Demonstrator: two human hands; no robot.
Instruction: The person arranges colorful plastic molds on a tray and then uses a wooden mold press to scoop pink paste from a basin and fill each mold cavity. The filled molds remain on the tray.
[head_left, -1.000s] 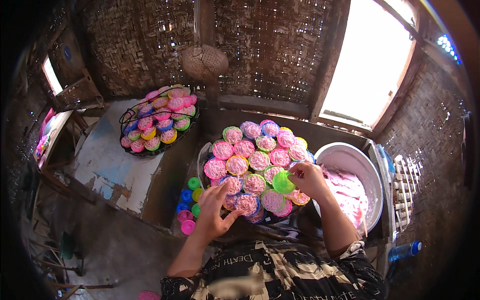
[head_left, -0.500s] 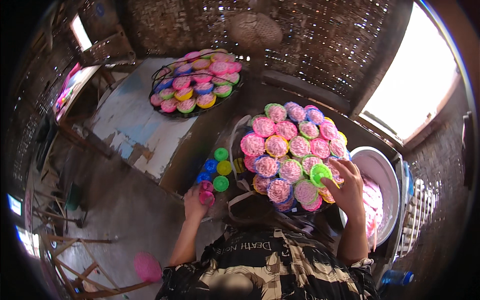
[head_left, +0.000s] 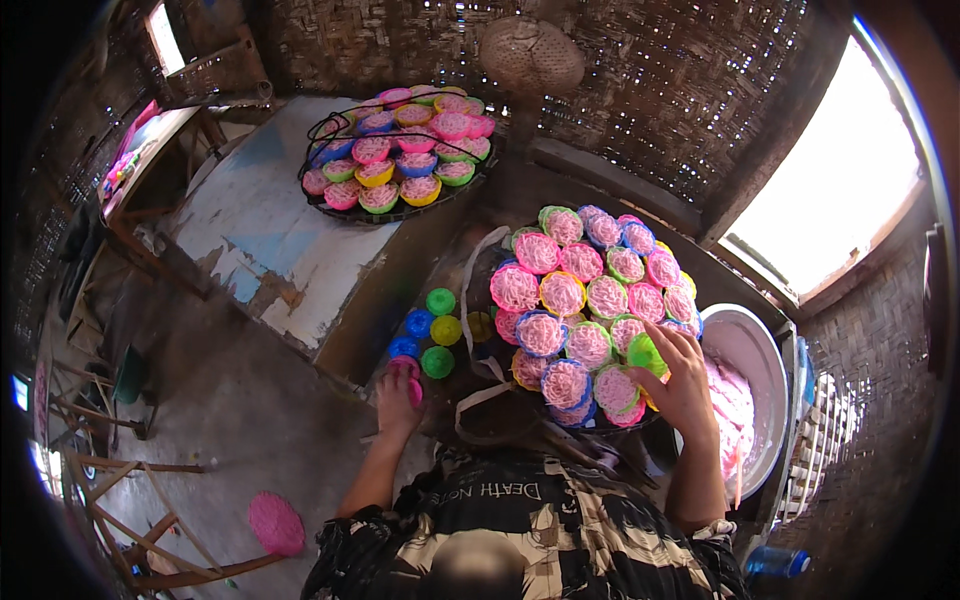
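My right hand [head_left: 685, 388] is curled around a bright green plastic cup [head_left: 645, 353], thumb on the near side, at the right of a round pile of small cups [head_left: 607, 297]. Pink, blue, green and yellow cups make up this pile, each filled with pale pink strands. Lower left of the pile, my left hand [head_left: 398, 402] grips a pink cup [head_left: 414, 391], partly hidden by the fingers. Just beyond it stand empty-looking cups: a pink one [head_left: 404, 347], blue ones [head_left: 418, 322], green ones [head_left: 438, 362] and a yellow one [head_left: 445, 330].
A second pile of filled cups [head_left: 416, 140] rests on a tray on the worn board [head_left: 230, 215]. At right, a white basin [head_left: 768, 335] holds pink stuff [head_left: 730, 405]. A pale strap [head_left: 470, 290] runs beside the near pile. A bottle [head_left: 778, 562] lies lower right.
The green cup has tilted in my right hand, its open top less visible. My left hand stays by the loose cups, its fingers shifted slightly around the pink cup. The whole view has shifted a little.
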